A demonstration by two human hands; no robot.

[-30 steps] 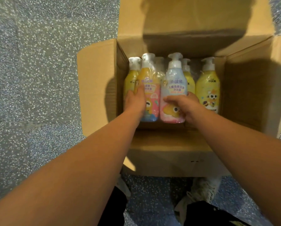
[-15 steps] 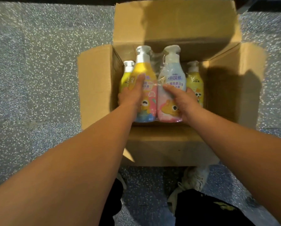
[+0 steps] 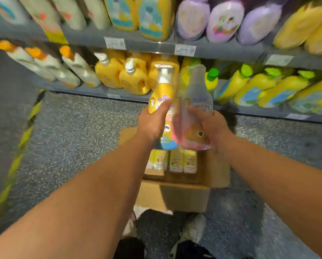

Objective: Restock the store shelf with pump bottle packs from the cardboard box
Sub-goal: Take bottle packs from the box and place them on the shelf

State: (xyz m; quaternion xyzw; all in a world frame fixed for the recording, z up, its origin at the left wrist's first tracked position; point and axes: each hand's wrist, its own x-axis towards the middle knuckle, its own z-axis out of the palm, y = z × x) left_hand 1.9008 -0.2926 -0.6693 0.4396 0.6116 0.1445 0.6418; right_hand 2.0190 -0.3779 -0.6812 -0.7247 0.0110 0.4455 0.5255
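I hold a wrapped pack of two pump bottles (image 3: 180, 101), one yellow and one pale blue and pink, up in front of the lower shelf (image 3: 85, 90). My left hand (image 3: 153, 121) grips the yellow bottle's side. My right hand (image 3: 211, 126) grips the pale bottle's side. Below the pack, the open cardboard box (image 3: 175, 195) stands on the floor with several yellow bottle packs (image 3: 173, 161) still inside. The view is motion-blurred.
Two grey shelves carry rows of yellow (image 3: 130, 77), white (image 3: 76, 70) and purple bottles (image 3: 225, 21), with price tags (image 3: 185, 50) on the edges. The speckled floor (image 3: 78, 128) has a yellow stripe at the left. My shoes (image 3: 191, 232) stand just before the box.
Both hands have lifted the two-bottle pack out of the box and up toward the shelves. The view has swung from the box up to the shelf rows.
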